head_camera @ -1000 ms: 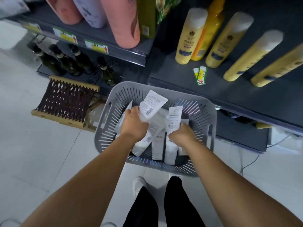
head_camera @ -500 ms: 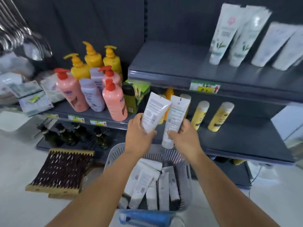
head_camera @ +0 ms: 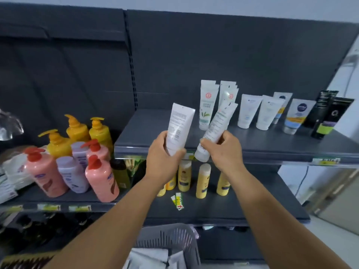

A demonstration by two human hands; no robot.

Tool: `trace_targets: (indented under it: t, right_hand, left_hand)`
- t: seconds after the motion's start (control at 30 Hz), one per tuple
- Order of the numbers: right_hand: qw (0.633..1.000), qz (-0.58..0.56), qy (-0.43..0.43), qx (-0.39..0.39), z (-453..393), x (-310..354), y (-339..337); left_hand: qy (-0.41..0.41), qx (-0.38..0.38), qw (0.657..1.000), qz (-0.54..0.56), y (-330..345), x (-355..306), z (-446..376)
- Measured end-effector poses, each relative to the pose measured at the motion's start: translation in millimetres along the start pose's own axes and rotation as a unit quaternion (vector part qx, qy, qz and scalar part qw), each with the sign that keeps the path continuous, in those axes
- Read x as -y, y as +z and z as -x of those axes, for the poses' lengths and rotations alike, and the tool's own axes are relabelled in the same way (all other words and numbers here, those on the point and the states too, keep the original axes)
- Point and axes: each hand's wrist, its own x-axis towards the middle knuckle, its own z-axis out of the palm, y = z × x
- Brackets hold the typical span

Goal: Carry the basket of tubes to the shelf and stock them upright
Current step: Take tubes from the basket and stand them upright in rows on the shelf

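My left hand (head_camera: 162, 155) grips a white tube (head_camera: 179, 127), cap down and nearly upright, in front of the upper shelf (head_camera: 147, 131). My right hand (head_camera: 225, 150) holds a second white tube (head_camera: 215, 129) with green print, tilted to the right, its cap at the bottom. Both tubes hover at the shelf's front edge, left of the standing white tubes (head_camera: 207, 105). The grey slotted basket (head_camera: 171, 237) sits low in view between my forearms, with more white tubes (head_camera: 151, 259) lying in it.
More tubes (head_camera: 258, 111), white, blue-yellow and black, stand along the upper shelf to the right. Yellow bottles (head_camera: 202, 179) line the shelf below. Pink, purple and orange pump bottles (head_camera: 73, 162) crowd the left shelf. The upper shelf's left part is bare.
Both hands lifted a tube each out of the basket and raised them to the upper shelf. My view tilted up from the basket to the shelves.
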Motion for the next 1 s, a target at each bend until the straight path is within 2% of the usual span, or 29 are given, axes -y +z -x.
trace_targets:
  t: [0.3, 0.43, 0.53, 0.7, 0.9, 1.0]
  right_hand:
    - [0.991, 0.114, 0.004, -0.065, -104.5, -22.0, -21.4]
    - [0.979, 0.188, 0.041, -0.067, -125.9, -40.6, -14.6]
    - [0.98, 0.177, 0.063, -0.069, -131.8, -49.9, -10.0]
    - [0.99, 0.129, 0.055, 0.004, -132.8, -57.8, -10.3]
    - [0.98, 0.184, 0.023, 0.078, -133.4, -65.8, -17.9]
    - [0.978, 0.187, 0.031, 0.086, -134.8, -63.2, -16.6]
  left_hand:
    - [0.003, 0.049, 0.999, 0.014, 48.9, -34.9, -68.4]
    - [-0.022, 0.068, 0.997, 0.003, 67.5, -34.3, -82.8]
    - [-0.053, 0.072, 0.996, 0.005, 78.2, -32.0, -87.0]
    - [-0.067, 0.098, 0.993, -0.018, 87.4, -26.9, -93.4]
    - [-0.083, 0.13, 0.988, -0.027, 89.2, -21.7, -96.1]
    - [-0.086, 0.139, 0.986, -0.026, 89.4, -18.9, -94.4]
